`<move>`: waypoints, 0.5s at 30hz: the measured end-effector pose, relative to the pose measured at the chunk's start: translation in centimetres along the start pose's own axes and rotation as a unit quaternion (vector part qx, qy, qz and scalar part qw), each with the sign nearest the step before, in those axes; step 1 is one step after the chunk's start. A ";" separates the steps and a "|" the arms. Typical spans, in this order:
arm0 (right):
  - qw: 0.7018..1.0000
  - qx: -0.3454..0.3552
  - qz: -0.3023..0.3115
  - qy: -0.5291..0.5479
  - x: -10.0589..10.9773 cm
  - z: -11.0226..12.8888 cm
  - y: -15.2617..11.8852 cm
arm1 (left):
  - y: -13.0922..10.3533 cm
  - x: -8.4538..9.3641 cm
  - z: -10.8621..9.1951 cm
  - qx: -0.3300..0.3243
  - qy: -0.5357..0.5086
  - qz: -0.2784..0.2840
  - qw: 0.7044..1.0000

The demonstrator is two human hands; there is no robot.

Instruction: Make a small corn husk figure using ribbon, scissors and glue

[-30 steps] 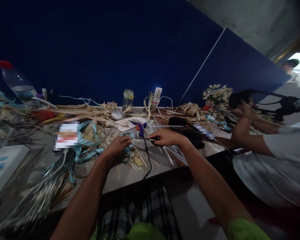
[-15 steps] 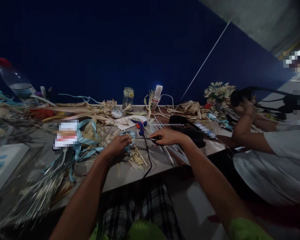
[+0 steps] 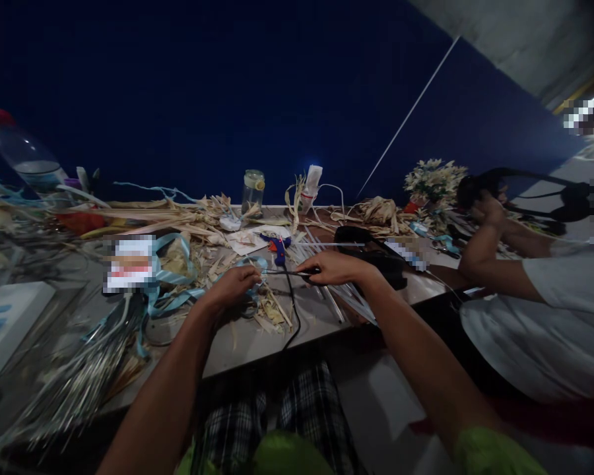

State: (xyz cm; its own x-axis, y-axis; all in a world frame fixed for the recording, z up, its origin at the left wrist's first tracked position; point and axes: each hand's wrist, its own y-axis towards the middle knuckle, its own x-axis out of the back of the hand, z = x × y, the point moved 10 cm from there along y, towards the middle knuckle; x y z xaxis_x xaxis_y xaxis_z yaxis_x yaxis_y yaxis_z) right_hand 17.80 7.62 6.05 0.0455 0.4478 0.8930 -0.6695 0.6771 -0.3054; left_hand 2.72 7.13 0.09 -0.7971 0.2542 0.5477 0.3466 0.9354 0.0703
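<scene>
My right hand (image 3: 339, 267) is closed around the dark handle of what looks like a pair of scissors (image 3: 313, 271), whose thin blade points left. My left hand (image 3: 235, 284) is pinched shut near the blade's tip, and what its fingers hold is too small to make out. Just beyond my hands lies a blue and orange glue gun (image 3: 278, 248), its black cord (image 3: 292, 303) running to the table's front edge. Dry husk scraps (image 3: 272, 310) and a coil of light blue ribbon (image 3: 254, 297) lie under and beside my left hand.
A bundle of thin wires (image 3: 92, 369) and a phone (image 3: 129, 264) are at left, near a white power strip (image 3: 17, 323). Clear glue sticks (image 3: 334, 303) and a black object (image 3: 381, 264) lie right. A jar (image 3: 253, 191) stands behind. Another person's arm (image 3: 490, 257) rests at far right.
The view has shifted slightly. Both hands keep nearly the same place and the same grip, with no other visible change on the table.
</scene>
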 end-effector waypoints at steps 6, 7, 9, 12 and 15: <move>1.000 -0.006 0.014 -0.003 -0.3 -0.1 0.0 | 0.0 0.0 -0.3 -0.006 0.013 0.004 1.000; 1.000 -0.006 0.014 -0.003 -0.3 -0.2 0.1 | 0.0 0.0 -0.3 -0.006 0.016 0.005 1.000; 1.000 -0.007 0.015 -0.002 -0.4 -0.3 0.1 | 0.0 0.0 -0.3 -0.005 0.021 0.007 1.000; 1.000 -0.002 0.008 0.000 -0.4 -0.3 0.1 | 0.0 0.0 -0.1 -0.007 0.021 0.008 1.000; 1.000 -0.005 -0.002 0.006 -0.3 -0.5 0.1 | -0.1 -0.1 -0.1 -0.009 0.019 0.010 1.000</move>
State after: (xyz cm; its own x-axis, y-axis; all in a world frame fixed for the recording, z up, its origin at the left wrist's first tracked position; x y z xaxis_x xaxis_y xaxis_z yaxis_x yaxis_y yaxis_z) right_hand 18.04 7.84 5.61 0.0570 0.4531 0.8897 -0.6621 0.6841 -0.3060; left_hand 2.82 7.03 0.18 -0.7707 0.2632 0.5803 0.3714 0.9256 0.0734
